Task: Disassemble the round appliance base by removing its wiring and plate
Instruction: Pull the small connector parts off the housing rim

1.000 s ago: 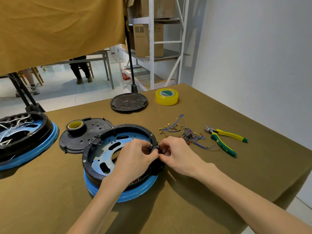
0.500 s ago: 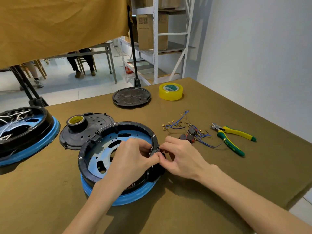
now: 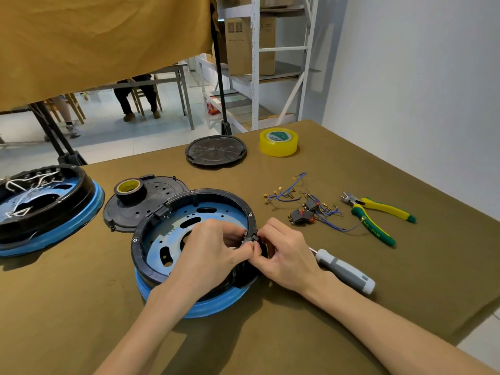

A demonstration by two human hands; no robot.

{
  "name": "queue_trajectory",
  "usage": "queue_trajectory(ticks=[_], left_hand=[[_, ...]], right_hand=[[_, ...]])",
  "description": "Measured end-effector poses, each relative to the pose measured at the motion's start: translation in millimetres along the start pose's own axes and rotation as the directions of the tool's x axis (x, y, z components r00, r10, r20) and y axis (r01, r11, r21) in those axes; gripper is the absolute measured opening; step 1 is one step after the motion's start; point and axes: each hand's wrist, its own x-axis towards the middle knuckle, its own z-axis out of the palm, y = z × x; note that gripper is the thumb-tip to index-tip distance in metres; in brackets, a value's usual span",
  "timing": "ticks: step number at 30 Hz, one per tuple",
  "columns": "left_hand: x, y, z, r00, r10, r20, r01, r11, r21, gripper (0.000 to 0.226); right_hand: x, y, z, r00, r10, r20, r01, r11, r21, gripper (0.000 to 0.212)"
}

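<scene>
fingers [image 3: 250,246] of left hand [image 3: 208,255] and right hand [image 3: 284,255] pinch small black part on right rim of round appliance base [image 3: 189,212] | base on bench [image 3: 351,307], centre | screwdriver [image 3: 343,272] lies beside right hand

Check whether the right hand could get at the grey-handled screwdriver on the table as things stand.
Probably yes. The grey-handled screwdriver lies on the olive table right beside the right hand, nothing covering its handle; but that hand is pinching a small part at the round black-and-blue base rim.
</scene>
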Motion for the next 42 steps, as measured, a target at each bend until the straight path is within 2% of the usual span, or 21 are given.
queue_trajectory(ticks=[16,24,31,36,39,42], left_hand=[[-1.0,0.1,0.8,0.999,0.034,-0.025,-0.034,0.999,-0.003,0.012],[0.6,-3.5,-3.7,0.999,-0.027,-0.04,0.028,0.999,0.029,0.017],[-2.1,3.8,0.4,0.997,0.007,-0.071,-0.002,0.998,0.067,0.011],[-2.4,2.5,-1.5,0.998,-0.002,-0.07,0.008,0.995,0.095,0.016],[-2.3,0.0,0.1,0.996,-0.039,-0.08,0.044,0.997,0.068,0.021],[-2.5,-1.2,2.6,0.995,-0.042,-0.092,0.048,0.996,0.071,0.028]], right_hand=[[-1.6,1.0,-1.8,1.0,0.021,-0.002,-0.021,0.999,0.043,0.008],[-8.3,3.8,-8.4,0.99,0.077,0.121,-0.084,0.995,0.06,0.013],[-6.9,6.5,-9.9,0.989,0.093,0.113,-0.102,0.991,0.082,0.011],[-5.2,13.0,-14.7,0.977,0.188,0.104,-0.21,0.941,0.264,0.009],[-1.8,14.2,-12.6,0.946,0.306,0.11,-0.325,0.878,0.352,0.007],[-0.9,15.1,-12.6,0.919,0.359,0.164,-0.395,0.84,0.373,0.009]])
